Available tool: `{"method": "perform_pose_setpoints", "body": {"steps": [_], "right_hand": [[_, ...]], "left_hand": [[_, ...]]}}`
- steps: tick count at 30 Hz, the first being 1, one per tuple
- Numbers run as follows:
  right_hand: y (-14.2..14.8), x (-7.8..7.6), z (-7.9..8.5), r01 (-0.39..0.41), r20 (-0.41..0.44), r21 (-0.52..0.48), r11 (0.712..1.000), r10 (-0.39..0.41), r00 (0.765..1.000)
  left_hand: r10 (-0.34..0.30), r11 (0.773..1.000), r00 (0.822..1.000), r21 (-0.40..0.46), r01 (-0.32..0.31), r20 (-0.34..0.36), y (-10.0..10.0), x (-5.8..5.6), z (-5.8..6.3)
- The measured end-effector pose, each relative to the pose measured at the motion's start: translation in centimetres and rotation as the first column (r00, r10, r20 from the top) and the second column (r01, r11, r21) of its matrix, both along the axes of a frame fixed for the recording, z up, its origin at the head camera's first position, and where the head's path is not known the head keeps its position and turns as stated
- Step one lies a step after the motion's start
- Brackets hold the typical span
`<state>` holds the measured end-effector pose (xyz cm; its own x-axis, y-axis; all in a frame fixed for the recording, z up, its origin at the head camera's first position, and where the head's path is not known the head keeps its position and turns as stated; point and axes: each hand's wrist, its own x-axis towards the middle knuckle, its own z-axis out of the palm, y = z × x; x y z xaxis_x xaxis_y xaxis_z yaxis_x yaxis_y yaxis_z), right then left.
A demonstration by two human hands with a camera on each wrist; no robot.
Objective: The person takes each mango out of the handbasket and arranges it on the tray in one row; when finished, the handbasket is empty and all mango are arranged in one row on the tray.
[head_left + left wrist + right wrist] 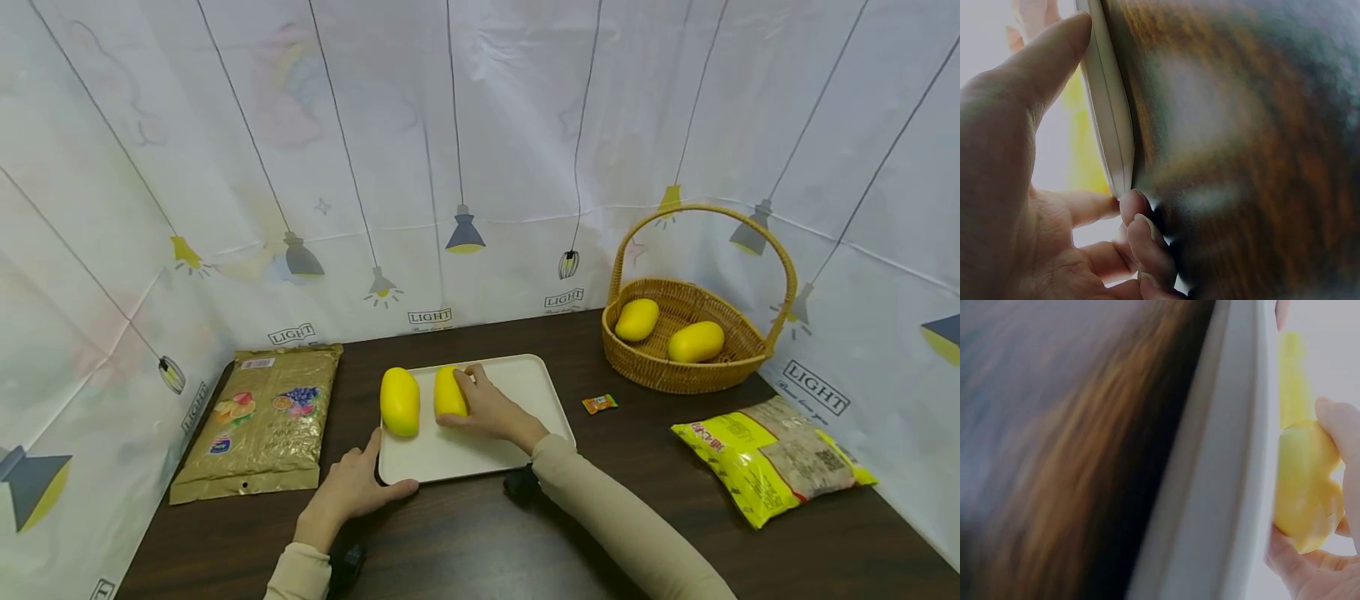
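The person's right hand (487, 406) has its fingers round a smooth, oblong yellow mango (448, 393) over the flat, round-cornered tray (517, 383); a second mango (401, 402) lies at the tray's left side. The left hand (352, 483), thumb and forefinger spread wide, touches the near-left corner. Both wrist views reveal the thick rim; only the head view takes in the woven wicker basket (667, 375).

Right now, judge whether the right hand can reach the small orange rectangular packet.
Probably yes, once the right hand releases its oval yellow mango; the packet beside the white tray lies unobstructed.
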<state>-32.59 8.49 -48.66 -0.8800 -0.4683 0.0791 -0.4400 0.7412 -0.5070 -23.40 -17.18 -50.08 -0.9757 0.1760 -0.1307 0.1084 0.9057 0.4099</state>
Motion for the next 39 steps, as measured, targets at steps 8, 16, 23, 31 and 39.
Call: {"method": "perform_pose_setpoints", "body": {"steps": [8, 16, 23, 31, 39], "right_hand": [[-1.5, 0.0, 0.0, -0.022, 0.002, 0.026, 0.999, 0.021, 1.0], [-2.2, 0.1, -0.1, -0.026, -0.002, 0.032, 0.999, 0.026, 1.0], [-2.5, 0.3, 0.0, -0.019, -0.009, 0.048, 0.999, 0.02, 1.0], [-2.5, 0.2, 0.1, -0.004, -0.007, 0.034, 0.999, 0.005, 1.0], [-2.0, 0.5, 0.8, 0.02, -0.02, 0.041, 0.999, -0.019, 1.0]], "left_hand": [[0.005, 1.0, 1.0, 0.009, -0.006, 0.009, 0.1, 0.1, 0.3], [0.013, 1.0, 1.0, 0.001, -0.013, 0.015, 0.1, 0.1, 0.1], [0.014, 1.0, 1.0, -0.005, -0.014, 0.018, 0.1, 0.1, -0.1], [0.014, 1.0, 1.0, -0.001, -0.014, 0.021, 0.1, 0.2, 0.1], [0.011, 1.0, 1.0, 0.007, -0.011, 0.015, 0.0, 0.1, 0.0]]}}
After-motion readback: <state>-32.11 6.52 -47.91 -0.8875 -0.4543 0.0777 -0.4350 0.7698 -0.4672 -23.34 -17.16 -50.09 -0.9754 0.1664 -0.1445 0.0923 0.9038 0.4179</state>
